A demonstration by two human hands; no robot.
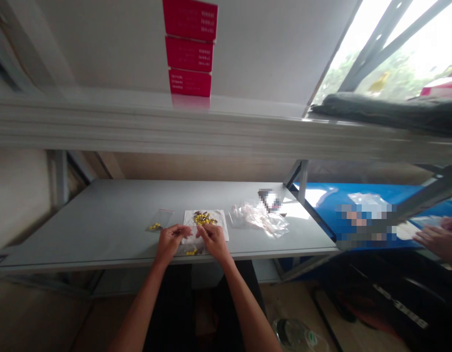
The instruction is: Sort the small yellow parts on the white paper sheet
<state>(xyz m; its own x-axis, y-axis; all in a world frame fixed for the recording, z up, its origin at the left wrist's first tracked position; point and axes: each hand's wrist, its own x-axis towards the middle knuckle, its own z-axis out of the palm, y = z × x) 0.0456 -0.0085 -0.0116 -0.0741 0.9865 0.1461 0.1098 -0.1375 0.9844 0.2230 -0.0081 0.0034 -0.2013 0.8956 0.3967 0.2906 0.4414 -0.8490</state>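
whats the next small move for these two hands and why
Probably slide the fingertips along the top edge of the small clear bag to press it closed: the left hand and right hand seem to pinch that edge, and yellow pieces already lie inside. Whether it is sealed is too small to tell.

There are two part-filled bags (160,221) and three stacked red boxes (189,53).

- Left hand (170,240) and right hand (213,239) were bare.
- Both forearms (144,300) were uncovered, tapering towards the wrists.
- Dark, near-black trousers (169,305) covered both legs; the cloth looked plain, its finer detail lost in shadow.
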